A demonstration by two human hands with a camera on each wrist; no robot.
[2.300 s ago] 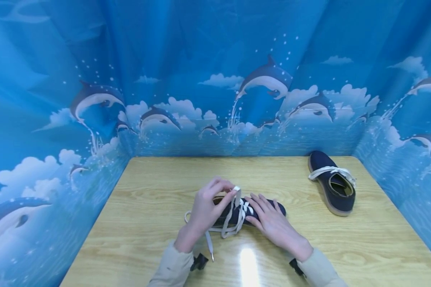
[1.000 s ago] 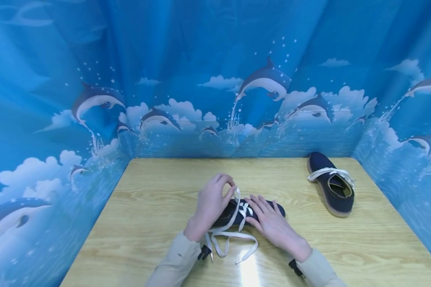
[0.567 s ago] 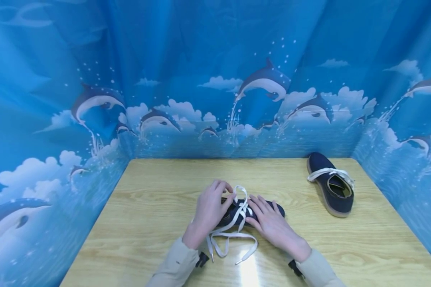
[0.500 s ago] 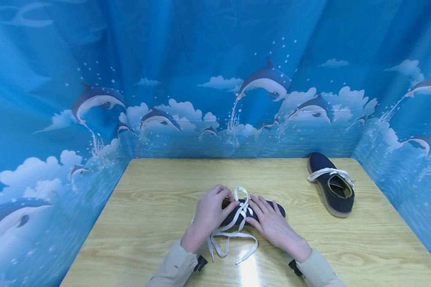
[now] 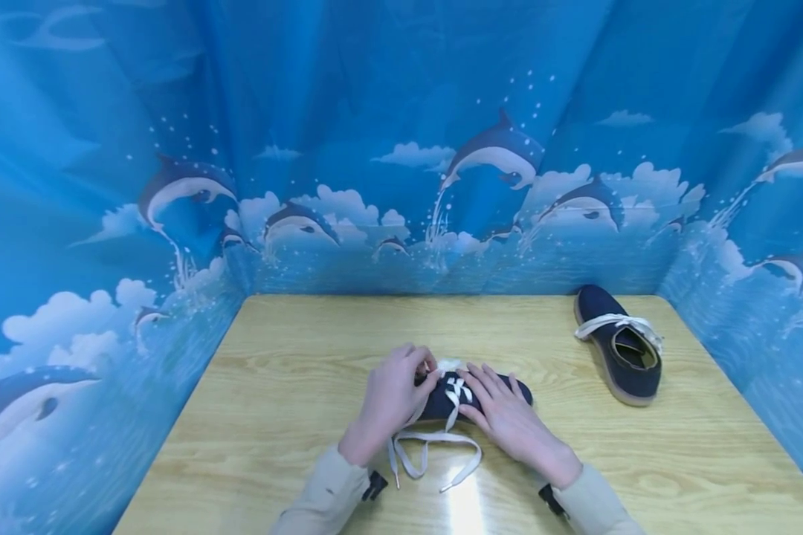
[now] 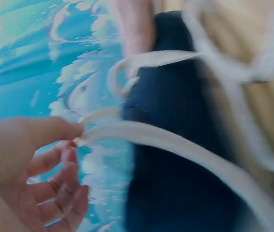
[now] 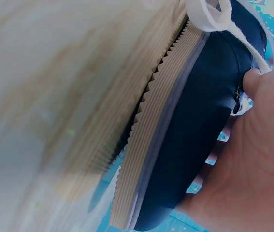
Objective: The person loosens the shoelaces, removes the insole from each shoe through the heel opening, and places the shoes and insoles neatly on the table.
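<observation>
A navy lace-up shoe (image 5: 435,406) stands mid-table, toe to the right, with white laces partly threaded. At its opening my left hand (image 5: 389,390) pinches the white shoelace (image 6: 151,135) between thumb and index finger; the left wrist view shows the lace running from the fingertips across the shoe. The other lace end (image 5: 442,438) lies loosely curled on the table in front. My right hand (image 5: 508,416) rests across the toe part, fingers spread and fairly straight, thumb (image 7: 253,82) against the shoe near the lacing. The lace by the left fingertips is blurred in the head view.
A second navy shoe (image 5: 602,349), its white laces tied, stands at the back right of the wooden table (image 5: 294,334). A blue dolphin-print curtain (image 5: 348,148) encloses the back and sides.
The raised lace loop above the shoe has gone down and blurred beside my left fingertips. Earlier, one lace end dropped onto the table in front. My right hand has stayed on the toe.
</observation>
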